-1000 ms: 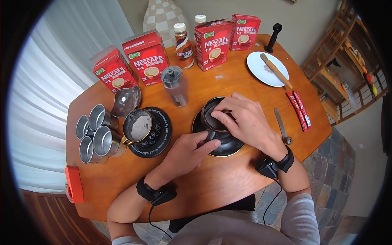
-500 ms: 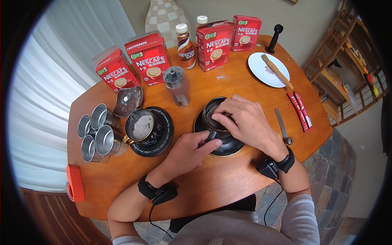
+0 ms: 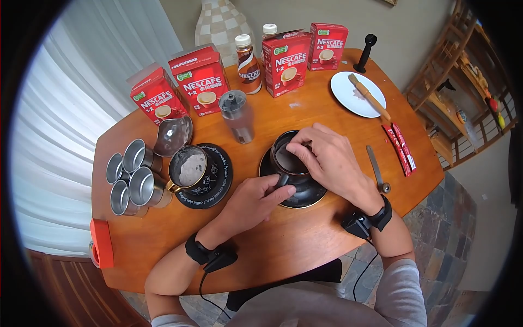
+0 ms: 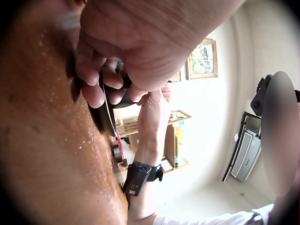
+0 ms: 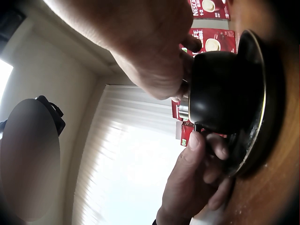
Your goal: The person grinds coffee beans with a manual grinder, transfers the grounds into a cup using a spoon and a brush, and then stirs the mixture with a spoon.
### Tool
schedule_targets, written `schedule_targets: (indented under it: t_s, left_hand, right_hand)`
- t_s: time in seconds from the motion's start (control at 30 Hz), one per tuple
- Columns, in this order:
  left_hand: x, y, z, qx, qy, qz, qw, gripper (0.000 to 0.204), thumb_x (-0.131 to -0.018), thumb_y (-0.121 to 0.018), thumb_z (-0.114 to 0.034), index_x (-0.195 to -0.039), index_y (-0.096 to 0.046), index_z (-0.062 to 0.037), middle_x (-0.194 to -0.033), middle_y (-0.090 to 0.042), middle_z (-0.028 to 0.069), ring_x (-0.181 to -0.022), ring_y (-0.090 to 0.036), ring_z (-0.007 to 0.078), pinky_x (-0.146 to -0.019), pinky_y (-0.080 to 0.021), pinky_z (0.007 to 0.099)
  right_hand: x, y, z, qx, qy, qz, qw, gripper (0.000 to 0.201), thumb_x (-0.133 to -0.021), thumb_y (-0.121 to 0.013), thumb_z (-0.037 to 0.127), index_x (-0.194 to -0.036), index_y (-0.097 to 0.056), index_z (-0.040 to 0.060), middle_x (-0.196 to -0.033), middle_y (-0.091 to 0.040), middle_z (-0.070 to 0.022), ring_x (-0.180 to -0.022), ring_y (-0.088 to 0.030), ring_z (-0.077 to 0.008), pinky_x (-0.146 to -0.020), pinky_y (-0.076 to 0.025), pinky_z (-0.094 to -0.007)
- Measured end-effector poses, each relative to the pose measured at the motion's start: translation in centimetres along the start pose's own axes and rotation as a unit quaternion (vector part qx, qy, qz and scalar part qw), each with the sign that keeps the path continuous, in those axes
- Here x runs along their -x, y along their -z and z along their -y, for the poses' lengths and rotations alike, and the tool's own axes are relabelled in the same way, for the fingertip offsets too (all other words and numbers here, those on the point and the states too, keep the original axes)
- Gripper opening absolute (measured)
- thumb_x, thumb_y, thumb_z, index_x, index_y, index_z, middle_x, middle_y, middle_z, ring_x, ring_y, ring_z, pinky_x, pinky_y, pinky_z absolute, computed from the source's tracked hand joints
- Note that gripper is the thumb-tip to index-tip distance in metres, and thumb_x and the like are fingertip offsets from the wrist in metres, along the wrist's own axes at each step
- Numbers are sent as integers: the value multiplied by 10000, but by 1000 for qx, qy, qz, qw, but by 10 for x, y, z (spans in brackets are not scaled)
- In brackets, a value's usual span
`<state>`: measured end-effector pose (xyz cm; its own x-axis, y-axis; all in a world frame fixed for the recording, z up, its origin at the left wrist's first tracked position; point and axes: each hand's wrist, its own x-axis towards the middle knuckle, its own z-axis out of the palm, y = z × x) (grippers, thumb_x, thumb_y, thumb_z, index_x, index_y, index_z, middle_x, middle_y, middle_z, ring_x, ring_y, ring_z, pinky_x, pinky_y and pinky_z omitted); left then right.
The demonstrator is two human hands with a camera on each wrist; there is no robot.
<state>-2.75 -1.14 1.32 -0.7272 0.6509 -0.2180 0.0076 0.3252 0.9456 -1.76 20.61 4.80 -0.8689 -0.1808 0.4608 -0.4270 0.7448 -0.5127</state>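
A black cup [image 3: 287, 163] stands on a black saucer [image 3: 305, 195] with a thin gold rim. My left hand [image 3: 255, 203] pinches the cup's handle between thumb and fingers; in the right wrist view that hand [image 5: 187, 178] is at the handle, beside the saucer [image 5: 257, 126]. The right hand [image 3: 335, 161] reaches over the cup's right side, its fingers bent down into the opening. Whether those fingertips hold anything is hidden. From the left wrist, the right hand [image 4: 157, 101] shows behind my left hand [image 4: 136, 42].
At left are a gold-handled cup [image 3: 188, 168] on a black mat [image 3: 218, 182], several metal cups [image 3: 144, 185] and a glossy dish [image 3: 173, 136]. A grinder [image 3: 238, 117], red boxes [image 3: 204, 87] and bottles stand behind. Rightward lie a brush [image 3: 370, 98] on a white plate [image 3: 340, 92], sachets [image 3: 400, 150] and a spoon [image 3: 375, 166].
The right hand's thumb and fingers have shifted slightly away from me and to the right inside the cup, showing more of its interior. My left hand keeps the handle.
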Motion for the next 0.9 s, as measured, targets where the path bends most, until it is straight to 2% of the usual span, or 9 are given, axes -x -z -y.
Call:
schedule_targets:
  t_s: [0.17, 0.27, 0.37, 0.47, 0.57, 0.67, 0.77, 0.9]
  left_hand:
    - [1, 1, -3, -11, 4, 2, 1000, 320, -1058, -651, -307, -951, -664, -6, -619, -556, 4, -510, -553, 89, -499, -450, 293]
    - [1, 0, -1, -9, 1, -1, 1000, 317, -1058, -652, -309, -974, -672, -4, -624, -562, 6, -510, -552, 89, -501, -451, 293]
    - [1, 0, -5, -12, -1, -1, 1000, 316, -1059, -652, -309, -983, -675, -3, -630, -567, 8, -510, -552, 88, -502, -452, 294]
    - [1, 0, -5, -11, -1, 1, 1000, 313, -1060, -651, -308, -988, -678, -5, -634, -568, 9, -510, -549, 87, -501, -452, 295]
    - [1, 0, -1, -12, -4, -1, 1000, 313, -1060, -650, -308, -984, -679, -6, -637, -568, 9, -509, -546, 86, -500, -452, 295]
    - [1, 0, -4, -9, -2, 0, 1000, 315, -1060, -649, -306, -971, -676, -5, -635, -566, 9, -509, -543, 86, -499, -453, 296]
    - [1, 0, -3, -8, -2, -3, 1000, 318, -1060, -649, -304, -957, -671, -4, -634, -563, 9, -509, -543, 86, -499, -453, 297]
    - [1, -1, -3, -7, -5, -3, 1000, 320, -1061, -649, -305, -953, -669, -4, -635, -568, 12, -510, -544, 86, -498, -450, 294]
  right_hand:
    - [-1, 1, -2, 23, -23, -15, 999, 157, -974, -699, 188, -944, -712, 34, -808, -678, -121, -810, -635, -320, -680, -504, -444]
    - [-1, 8, 2, 26, 10, 18, 999, 168, -975, -703, 196, -936, -713, 33, -806, -679, -119, -789, -632, -322, -669, -502, -441]
    - [0, 5, 2, -15, 24, 3, 1000, 168, -966, -714, 194, -925, -713, 32, -812, -684, -117, -785, -631, -321, -663, -501, -439]
    - [-1, 6, 0, 21, -11, -14, 1000, 161, -958, -722, 188, -915, -712, 33, -824, -691, -114, -774, -629, -320, -655, -499, -438]
    - [-1, 7, 2, -15, -5, -1, 1000, 160, -955, -724, 187, -910, -715, 34, -802, -687, -115, -777, -633, -317, -653, -502, -439]
    - [0, -1, -1, 2, 46, -36, 998, 171, -959, -721, 195, -905, -721, 33, -771, -681, -115, -769, -637, -318, -652, -507, -442]
    - [-3, 10, 2, 44, -1, -25, 999, 175, -955, -723, 200, -904, -725, 33, -747, -673, -113, -786, -643, -315, -659, -513, -438]
    - [-1, 6, 1, 2, 35, -21, 999, 186, -959, -720, 212, -899, -723, 35, -745, -668, -111, -779, -636, -312, -653, -508, -438]
